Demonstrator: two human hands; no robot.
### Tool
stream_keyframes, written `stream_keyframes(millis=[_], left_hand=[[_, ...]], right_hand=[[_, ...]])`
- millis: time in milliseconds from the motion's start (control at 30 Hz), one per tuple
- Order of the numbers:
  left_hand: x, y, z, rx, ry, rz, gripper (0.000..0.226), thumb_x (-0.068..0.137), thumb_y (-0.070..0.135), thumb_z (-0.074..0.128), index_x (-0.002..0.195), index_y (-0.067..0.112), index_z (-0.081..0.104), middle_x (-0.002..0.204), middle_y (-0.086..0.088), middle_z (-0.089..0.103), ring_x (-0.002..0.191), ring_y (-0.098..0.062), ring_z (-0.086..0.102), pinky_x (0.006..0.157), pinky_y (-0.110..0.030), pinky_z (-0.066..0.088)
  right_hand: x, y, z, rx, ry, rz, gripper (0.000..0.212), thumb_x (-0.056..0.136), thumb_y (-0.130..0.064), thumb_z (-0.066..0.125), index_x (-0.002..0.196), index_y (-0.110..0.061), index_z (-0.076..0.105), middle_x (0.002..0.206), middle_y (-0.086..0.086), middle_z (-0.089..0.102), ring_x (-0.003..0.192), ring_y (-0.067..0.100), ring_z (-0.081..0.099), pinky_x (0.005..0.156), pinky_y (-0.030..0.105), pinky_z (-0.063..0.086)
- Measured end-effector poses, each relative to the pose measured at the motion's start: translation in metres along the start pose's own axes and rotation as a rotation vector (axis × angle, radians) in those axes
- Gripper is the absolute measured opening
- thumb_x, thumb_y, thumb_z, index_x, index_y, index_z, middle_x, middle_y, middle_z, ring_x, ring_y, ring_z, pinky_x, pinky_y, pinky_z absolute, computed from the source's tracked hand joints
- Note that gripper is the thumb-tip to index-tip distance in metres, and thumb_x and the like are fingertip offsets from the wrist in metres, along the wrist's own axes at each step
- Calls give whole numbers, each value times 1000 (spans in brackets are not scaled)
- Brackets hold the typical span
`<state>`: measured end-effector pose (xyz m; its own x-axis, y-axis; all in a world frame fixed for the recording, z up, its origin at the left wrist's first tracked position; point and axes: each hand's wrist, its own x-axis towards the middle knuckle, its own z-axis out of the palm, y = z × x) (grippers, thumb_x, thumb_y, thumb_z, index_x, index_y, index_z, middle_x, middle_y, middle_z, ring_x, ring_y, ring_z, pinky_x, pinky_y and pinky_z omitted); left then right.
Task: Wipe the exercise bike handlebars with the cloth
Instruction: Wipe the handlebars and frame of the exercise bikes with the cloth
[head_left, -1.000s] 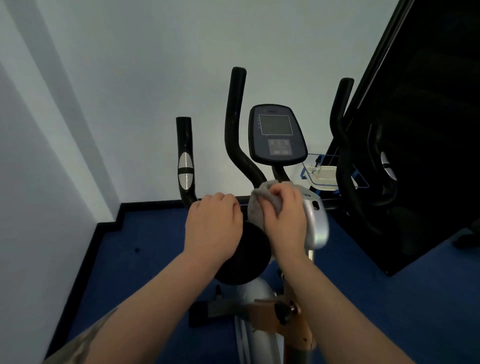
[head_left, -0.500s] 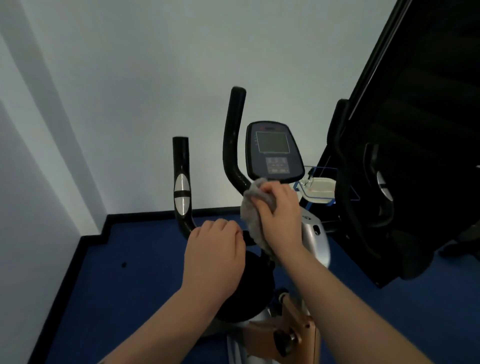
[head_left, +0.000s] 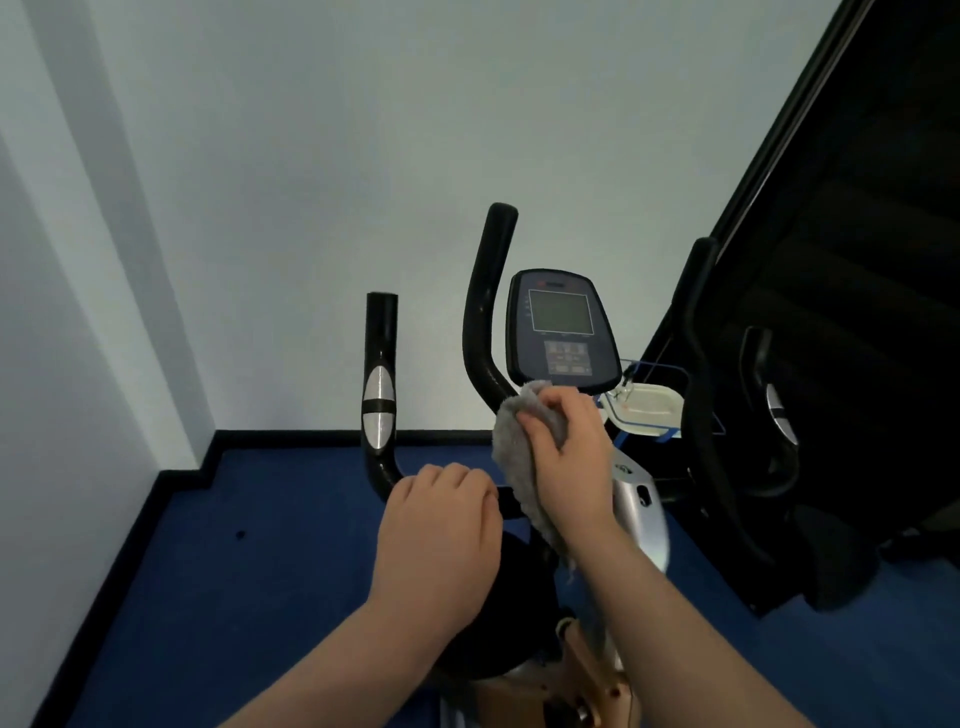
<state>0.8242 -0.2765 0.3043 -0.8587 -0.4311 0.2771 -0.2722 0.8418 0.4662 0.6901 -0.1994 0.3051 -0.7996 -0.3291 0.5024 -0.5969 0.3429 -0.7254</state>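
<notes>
Right hand: fingers curled round the grey cloth, pinching it against the base of the inner handlebar. The hold looks meant to wrap the fabric around the tube so more than one face is wiped at a stroke.
Cloth: bunched under the right palm, with a loose tail hanging below the wrist, clear of the bar.
Left hand: curled over the horizontal crossbar just left of the cloth; judged to be steadying the frame against the wiping pressure. Whether the fingers close fully beneath the bar cannot be told.
Outer left grip: upright, well left of the wiping hand, silver sensor pads facing the camera; untouched.
Console: directly above the right hand, close to its knuckles but apart from them.
Right-side handlebars: to the right of the grip, dark against a black panel; detail poor.
Stage: wiping at the low bend of the inner bar; the upper length and the other bars appear outstanding.
Risk: the cloth's tail could catch the console's lower edge on an upward stroke.
</notes>
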Motion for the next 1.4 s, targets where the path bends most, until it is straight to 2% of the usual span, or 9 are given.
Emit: stream_keyframes(millis=[167,333,433,567,800,933,1033,1200,1400], left_hand=[[-2,-1,-1,-23,24,-18,27,96,32,30,95,31,57,96,16,57,91,-6,49,88,-26,36],[0,-1,1,-58,32,-34,26,96,30,33,95,30,59,95,16,59,90,-6,50,85,-26,37],[0,1,-1,-126,48,-37,23,96,29,37,96,31,60,95,18,60,91,-3,50,86,-25,38],[5,-6,-6,-374,74,-26,17,92,25,48,96,35,62,95,24,59,93,5,50,87,-23,42],[77,-53,-44,-379,407,52,20,84,14,51,96,21,66,89,20,59,88,-3,51,84,-33,45],[130,-70,-56,-309,472,90,24,87,10,50,104,17,65,115,4,61,112,-12,49,98,-33,40],[158,-78,-52,-275,331,62,26,93,14,48,115,17,63,126,3,57,122,-14,45,104,-30,33],[163,-84,-42,-194,291,73,30,97,26,43,112,17,67,114,6,65,113,-10,47,86,-19,35],[165,-84,-49,-269,298,54,26,96,30,42,103,24,67,86,13,61,90,-9,52,71,-25,37]], right_hand=[[-42,17,-17,71,-16,60,3,88,-32,62,88,-33,59,88,-13,61,85,7,60,72,33,51],[10,5,8,13,-25,26,7,87,-24,63,88,-29,58,92,-10,61,88,-1,54,76,13,40],[43,-5,20,17,-76,52,2,90,-24,60,89,-24,59,90,-4,64,86,9,58,69,16,40],[18,3,4,39,-96,4,10,89,-24,61,95,-32,59,95,-13,61,91,1,57,79,22,47],[31,-10,22,-82,-71,-75,15,87,-22,64,92,-34,57,95,-14,57,91,2,55,79,23,45],[70,-35,49,-165,-87,-143,7,90,-25,60,93,-30,56,92,-14,54,88,6,53,80,29,45],[57,-30,41,-145,-88,-111,11,88,-23,62,93,-31,56,92,-15,56,88,3,53,78,32,48],[40,-18,36,-174,-94,-136,27,84,-9,64,87,-31,51,90,-11,57,84,4,54,75,27,47],[101,-42,59,-99,-32,-76,10,88,-14,59,86,-23,54,89,-4,59,82,9,55,74,29,46]])
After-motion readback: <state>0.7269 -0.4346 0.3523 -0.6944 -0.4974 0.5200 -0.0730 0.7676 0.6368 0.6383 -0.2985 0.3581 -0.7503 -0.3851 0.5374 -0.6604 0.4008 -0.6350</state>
